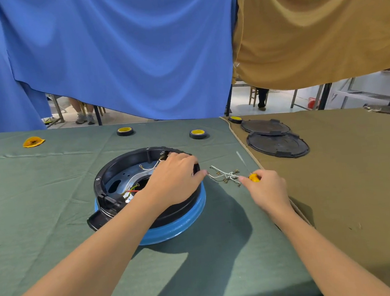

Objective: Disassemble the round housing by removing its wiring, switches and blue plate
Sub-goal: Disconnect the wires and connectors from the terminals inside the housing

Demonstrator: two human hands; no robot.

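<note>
**Wiring partly out, housing steadied for the next leads**

At the far left of the green cloth (53, 207) an orange scrap (33, 141) is seen, and further in, two tape rolls (125, 131) (198, 134) are set near the back edge. The round housing (99, 180) is placed at the middle of the cloth, open side up, on a blue ring (186, 221). The blue plate (123, 175) is seated inside it, and white leads (148, 168) and red and green leads (131, 191) are seen attached within.

The left hand (175, 180) is laid across the housing's right rim, with the fingers curled over the far edge so that the housing is gripped. Just beside it, a loose wire bundle (226, 175) is spread on the cloth between the two hands. The right hand (268, 188) is closed round a yellow-handled screwdriver (254, 177), and its forefinger is touching the bundle.

The bundle is best pushed well apart from the housing so that nothing is snagged. The housing should be held firm while each remaining lead is freed at its terminal, not tugged along its length. The switches and plate are judged to come afterwards.

On the brown cloth (345, 182) at the right, two black lids (265, 127) (278, 144) and a third tape roll (235, 119) are laid.
</note>
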